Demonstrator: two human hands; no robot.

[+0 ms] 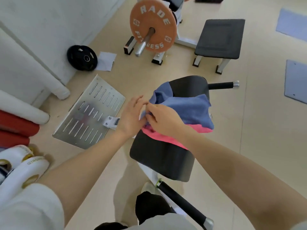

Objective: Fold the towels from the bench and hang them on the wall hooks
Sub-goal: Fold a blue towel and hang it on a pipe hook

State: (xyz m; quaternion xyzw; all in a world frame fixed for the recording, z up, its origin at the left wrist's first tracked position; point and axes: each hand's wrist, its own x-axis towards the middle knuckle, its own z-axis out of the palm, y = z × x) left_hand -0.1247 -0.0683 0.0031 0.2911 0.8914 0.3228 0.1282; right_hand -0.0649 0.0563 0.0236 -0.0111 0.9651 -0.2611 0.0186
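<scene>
A crumpled blue towel [187, 108] lies on top of a pink towel [159, 138] across the black padded bench [162, 161]. My right hand [163, 119] pinches the blue towel's left edge, fingers curled over the cloth. Just to its left, my left hand [132, 113] has spread, relaxed fingers at that same edge; whether it holds cloth is hidden by the right hand. No wall hooks appear in view.
A slotted metal footplate [89, 113] lies on the floor left of the bench. An orange weight plate on a bar [152, 25], a black plate [82, 57] and a second black bench [221, 39] stand farther off. Red and white rolls [18, 120] lie at the left.
</scene>
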